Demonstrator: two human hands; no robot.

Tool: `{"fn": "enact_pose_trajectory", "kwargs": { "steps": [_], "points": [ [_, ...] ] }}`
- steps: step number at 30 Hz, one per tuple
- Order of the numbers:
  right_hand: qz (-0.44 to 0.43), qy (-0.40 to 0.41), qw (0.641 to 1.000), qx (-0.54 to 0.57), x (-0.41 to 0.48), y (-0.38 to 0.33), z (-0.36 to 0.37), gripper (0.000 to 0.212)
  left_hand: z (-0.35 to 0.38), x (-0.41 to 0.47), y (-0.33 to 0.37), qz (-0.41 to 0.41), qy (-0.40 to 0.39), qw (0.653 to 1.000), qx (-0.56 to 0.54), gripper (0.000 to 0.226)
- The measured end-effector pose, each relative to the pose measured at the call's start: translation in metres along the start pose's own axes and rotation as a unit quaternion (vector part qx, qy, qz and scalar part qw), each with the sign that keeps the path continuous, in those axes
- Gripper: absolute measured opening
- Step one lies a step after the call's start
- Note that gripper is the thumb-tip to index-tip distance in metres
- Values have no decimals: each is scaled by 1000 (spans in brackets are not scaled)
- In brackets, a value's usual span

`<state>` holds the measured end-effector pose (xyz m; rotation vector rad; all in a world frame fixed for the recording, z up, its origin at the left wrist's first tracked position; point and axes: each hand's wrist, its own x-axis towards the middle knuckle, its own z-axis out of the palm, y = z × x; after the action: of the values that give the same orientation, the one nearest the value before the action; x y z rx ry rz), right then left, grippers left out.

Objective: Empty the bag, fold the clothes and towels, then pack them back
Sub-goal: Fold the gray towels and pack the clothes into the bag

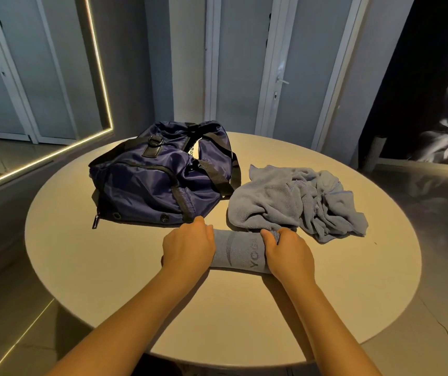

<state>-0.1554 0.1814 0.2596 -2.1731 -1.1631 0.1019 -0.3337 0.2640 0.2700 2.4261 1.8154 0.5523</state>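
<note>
Towel roll (pixel 237 251): on tabletop (pixel 109 267), near bag (pixel 157 175); left hand (pixel 189 245), right hand (pixel 289 253) each clasp an end; risk: roll likely loosens if released; may snag crumpled towel (pixel 293 202) touching it.

Single head view, wide-angle, looking forward-down over round table (pixel 87 267), close above near edge.
</note>
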Motion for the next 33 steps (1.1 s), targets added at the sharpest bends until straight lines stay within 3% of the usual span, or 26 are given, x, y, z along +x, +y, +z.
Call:
{"fn": "enact_pose_trajectory", "kwargs": {
  "steps": [3,8,14,18,23,28,30,33],
  "points": [
    [17,2,999,-29,3,-3,2,41,3,3,0,44,11,998,40,40],
    [20,43,998,-42,-10,-9,5,39,3,5,-9,67,-8,998,1,55],
    [-62,125,989,41,-19,4,16,17,-9,0,-17,55,-121,991,-32,94],
    [-80,106,988,85,-22,11,17,12,-13,-5,-14,43,-151,987,-38,76],
    [-80,98,987,100,-20,10,19,13,-14,-6,-12,0,-142,971,-190,64],
    [-82,80,990,86,-30,5,16,16,-22,-10,-10,-40,-131,921,-364,32],
    [-89,45,993,67,-34,3,8,17,-28,-15,-13,-16,-123,915,-383,23],
    [-105,5,993,54,-36,-10,-18,12,-51,-25,-25,85,-107,900,-413,19]
  ]
}}
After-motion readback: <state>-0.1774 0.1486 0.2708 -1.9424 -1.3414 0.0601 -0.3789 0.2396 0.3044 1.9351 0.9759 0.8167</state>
